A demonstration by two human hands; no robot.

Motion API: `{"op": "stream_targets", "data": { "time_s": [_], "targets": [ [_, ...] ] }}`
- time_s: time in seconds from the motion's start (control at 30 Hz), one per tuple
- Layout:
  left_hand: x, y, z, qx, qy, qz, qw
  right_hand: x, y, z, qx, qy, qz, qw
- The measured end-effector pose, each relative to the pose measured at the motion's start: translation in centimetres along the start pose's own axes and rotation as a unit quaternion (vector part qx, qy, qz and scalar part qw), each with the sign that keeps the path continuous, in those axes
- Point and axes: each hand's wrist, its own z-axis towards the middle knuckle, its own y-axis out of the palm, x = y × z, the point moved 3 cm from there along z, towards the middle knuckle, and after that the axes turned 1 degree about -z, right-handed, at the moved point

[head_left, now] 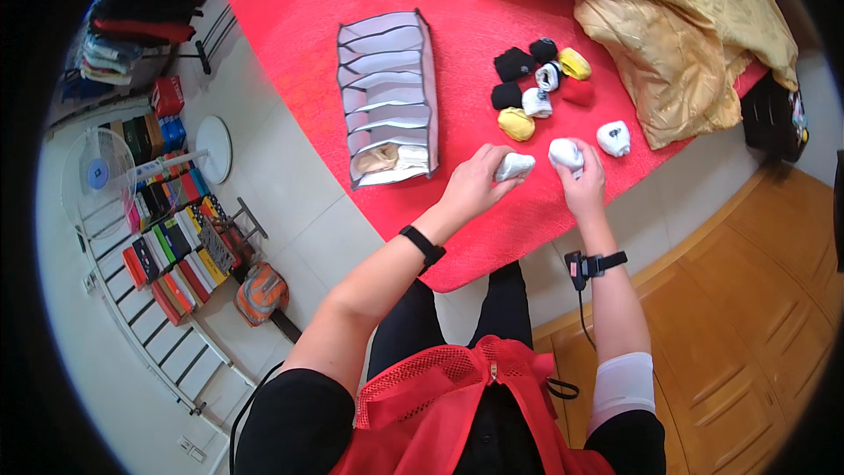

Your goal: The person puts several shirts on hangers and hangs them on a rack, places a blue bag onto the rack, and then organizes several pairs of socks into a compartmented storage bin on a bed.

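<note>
My left hand [473, 180] is closed round a white rolled-up sock [516, 166], held low above the red cloth. A second white rolled sock [565, 155] sits between the fingers of my right hand [585, 183]. The two hands are apart, side by side near the bed-like surface's front edge. Beyond them lies a cluster of rolled socks: black [514, 64], yellow [516, 124], red [578, 91] and white [536, 103]. One more white rolled sock [614, 138] rests by itself to the right. A grey divided organizer [433, 97] stands to the left, with beige and white rolls [378, 158] in its nearest compartment.
Everything rests on a red cloth surface [299, 26]. A gold quilt [651, 44] is heaped at the far right. Left on the floor are a fan [97, 173], rows of books [180, 255] and an orange-grey bag [262, 293]. A wooden panel [730, 325] stands at right.
</note>
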Motion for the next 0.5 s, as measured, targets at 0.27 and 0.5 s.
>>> {"op": "stream_targets", "data": {
  "time_s": [0.27, 0.5],
  "targets": [
    [-5.6, -10.8, -6.8, 0.087, -0.053, -0.062, 0.993, -9.4, 7.3, -1.1, -0.043, 0.012, 0.052, 0.998],
    [-11.7, -20.3, -9.6, 0.241, -0.072, -0.016, 0.968, -16.9, 14.8, 1.5, -0.092, -0.071, 0.042, 0.992]
  ]
}}
